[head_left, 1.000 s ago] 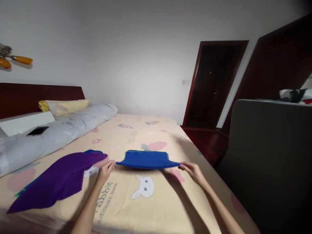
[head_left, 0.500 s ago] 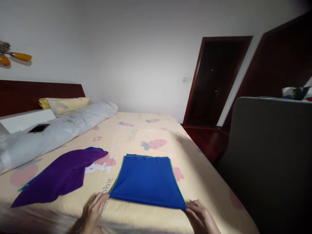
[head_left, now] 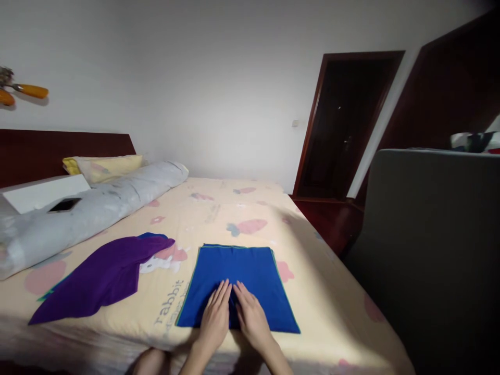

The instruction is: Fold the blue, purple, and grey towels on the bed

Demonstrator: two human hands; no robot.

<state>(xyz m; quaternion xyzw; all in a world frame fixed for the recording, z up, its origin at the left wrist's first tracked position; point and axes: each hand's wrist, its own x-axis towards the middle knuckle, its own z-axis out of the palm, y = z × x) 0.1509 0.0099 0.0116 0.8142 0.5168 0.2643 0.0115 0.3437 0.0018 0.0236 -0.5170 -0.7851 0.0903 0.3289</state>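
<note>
The fingers of your left hand (head_left: 214, 316) and right hand (head_left: 253, 317) are released and stretched out straight, lying over the blue cloth (head_left: 239, 264). Your two hands sit side by side, angled inward, with the fingertips nearly meeting around the middle of the cloth; a narrow strip of blue shows between them. Your wrists cross its near edge.

The cloth lies spread fairly flat under your hands, edged in thin green, and a second layer peeks out along its far edge. It rests on the bed (head_left: 324, 281), close to the side nearest you, on a pale yellow sheet printed with rabbits and carrots. To its left you have the word "rabbit" on the sheet, then a purple cloth (head_left: 99, 278) lying crumpled, with a bit of blue showing at its far end.

Beyond that, a long grey roll (head_left: 117, 205) stretches across the bed, with a phone (head_left: 65, 204) on top. Behind the roll are a white box (head_left: 49, 192) and a yellow pillow (head_left: 117, 167), before the dark headboard (head_left: 66, 151). On your right stands a grey panel (head_left: 422, 234); farther off is a dark door (head_left: 332, 125).
</note>
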